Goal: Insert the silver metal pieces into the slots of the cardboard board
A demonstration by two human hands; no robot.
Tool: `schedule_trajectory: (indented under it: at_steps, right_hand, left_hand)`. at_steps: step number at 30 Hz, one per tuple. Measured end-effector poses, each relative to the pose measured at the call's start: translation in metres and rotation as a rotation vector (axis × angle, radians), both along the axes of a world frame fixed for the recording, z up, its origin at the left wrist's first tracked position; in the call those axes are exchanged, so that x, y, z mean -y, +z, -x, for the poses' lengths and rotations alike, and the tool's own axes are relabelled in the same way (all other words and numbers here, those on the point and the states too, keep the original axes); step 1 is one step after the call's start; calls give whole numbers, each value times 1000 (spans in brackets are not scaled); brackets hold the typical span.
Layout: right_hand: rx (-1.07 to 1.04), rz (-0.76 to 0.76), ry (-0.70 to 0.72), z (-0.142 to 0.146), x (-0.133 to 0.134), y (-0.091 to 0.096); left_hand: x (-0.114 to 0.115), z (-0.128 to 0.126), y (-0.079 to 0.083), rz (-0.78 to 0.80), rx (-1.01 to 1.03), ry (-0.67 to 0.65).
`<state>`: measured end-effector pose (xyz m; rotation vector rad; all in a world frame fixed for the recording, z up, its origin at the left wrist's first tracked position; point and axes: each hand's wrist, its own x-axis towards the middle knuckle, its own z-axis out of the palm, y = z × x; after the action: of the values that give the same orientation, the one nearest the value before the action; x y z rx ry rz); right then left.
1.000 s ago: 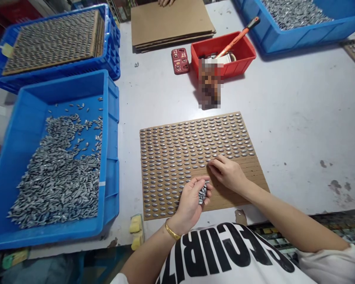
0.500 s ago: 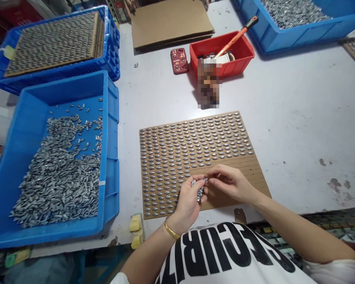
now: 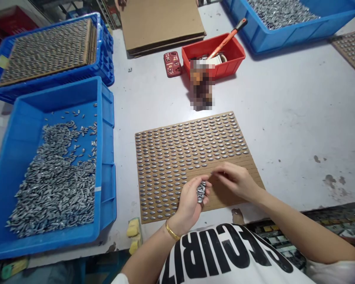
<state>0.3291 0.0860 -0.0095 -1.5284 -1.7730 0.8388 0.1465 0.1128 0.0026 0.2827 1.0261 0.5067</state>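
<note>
Worktable (image 3: 286,118): pale grey top, scuffed, dark stains (image 3: 329,180) toward the right. Red plastic tub (image 3: 225,65) on the far side, orange-handled tool (image 3: 227,39) tilted inside. Pixelated patch (image 3: 201,85) just in front, contents unreadable. Red crates (image 3: 6,15) and shelving uprights (image 3: 105,12) beyond the far left corner. Dark, multicoloured clutter (image 3: 328,225) below the near edge, right.

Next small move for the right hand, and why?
Probably set one more piece into the bare row closest to the filled ones. The right hand is pinched just over the bare lower rows of the cardboard sheet, and the left hand holds a small bunch of grey metal pieces as supply.
</note>
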Motion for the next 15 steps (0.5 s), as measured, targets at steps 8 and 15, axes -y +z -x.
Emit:
schedule_trajectory:
  at_steps: [8,15]
  right_hand:
    - [273,-88,-79,-4,-16,-29]
    - [521,-130,-71,1,-18,-31]
  left_hand:
    - [2,1,1,6,10,-14]
    - [1,2,3,-16,9,-40]
